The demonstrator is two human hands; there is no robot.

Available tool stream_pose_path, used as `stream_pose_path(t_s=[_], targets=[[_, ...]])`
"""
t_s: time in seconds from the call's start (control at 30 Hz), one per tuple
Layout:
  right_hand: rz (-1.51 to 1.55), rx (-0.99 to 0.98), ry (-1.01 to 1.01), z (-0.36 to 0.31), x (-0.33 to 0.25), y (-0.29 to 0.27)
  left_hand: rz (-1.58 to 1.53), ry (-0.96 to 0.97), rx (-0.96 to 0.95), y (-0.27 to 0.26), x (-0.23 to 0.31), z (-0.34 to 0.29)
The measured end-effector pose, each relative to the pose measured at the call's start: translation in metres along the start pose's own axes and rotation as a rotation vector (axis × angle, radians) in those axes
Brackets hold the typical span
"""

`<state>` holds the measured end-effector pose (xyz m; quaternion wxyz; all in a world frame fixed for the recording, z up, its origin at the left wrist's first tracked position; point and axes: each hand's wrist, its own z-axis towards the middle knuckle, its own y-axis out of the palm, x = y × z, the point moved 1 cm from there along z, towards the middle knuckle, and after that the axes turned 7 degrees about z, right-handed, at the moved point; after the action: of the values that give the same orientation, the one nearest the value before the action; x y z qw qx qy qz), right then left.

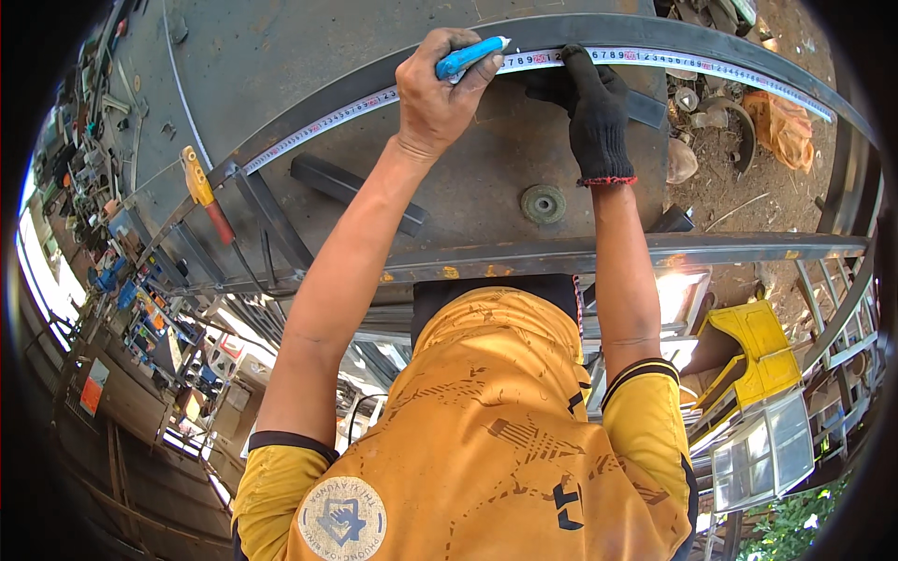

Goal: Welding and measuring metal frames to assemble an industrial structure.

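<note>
My bare left hand (428, 105) is closed around a short blue marker (468, 58), whose pale tip points right, close to the tape's edge. A white tape measure blade (655, 60) runs along a long dark steel bar (599, 31), which looks curved in this fisheye view. My right hand (599, 117), in a black glove with a red cuff edge, pinches the blade to the right of the marker. Its thumb or finger lies across the tape; the other fingers are partly hidden below it. The blade carries on to the right, beyond the table's edge.
On the metal table (496, 140) lie a short steel tube (337, 182) and a round abrasive disc (543, 204). A yellow welding electrode holder with a red handle (208, 201) rests at left. A steel rail (524, 259) crosses before my body. An orange bag (781, 129) lies right.
</note>
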<state>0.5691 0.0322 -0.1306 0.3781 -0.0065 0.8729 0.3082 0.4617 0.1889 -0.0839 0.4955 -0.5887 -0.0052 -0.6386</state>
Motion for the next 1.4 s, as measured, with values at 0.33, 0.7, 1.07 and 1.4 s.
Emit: stream_pose_path(t_s=[0.33,0.7,1.07,1.4], targets=[[0.036,0.039,-0.015,0.001,-0.008,-0.014,-0.333,-0.434,-0.053,-0.056,0.088,-0.085],[-0.293,0.047,-0.102,-0.093,-0.062,-0.124,-0.117,-0.384,-0.053,-0.101,0.161,-0.175],[-0.228,-0.376,-0.043,-0.124,-0.035,0.034,0.437,-0.098,0.056,-0.06,0.153,-0.171],[-0.126,-0.389,-0.01,-0.146,-0.008,0.031,0.513,-0.048,0.079,-0.07,0.131,-0.198]])
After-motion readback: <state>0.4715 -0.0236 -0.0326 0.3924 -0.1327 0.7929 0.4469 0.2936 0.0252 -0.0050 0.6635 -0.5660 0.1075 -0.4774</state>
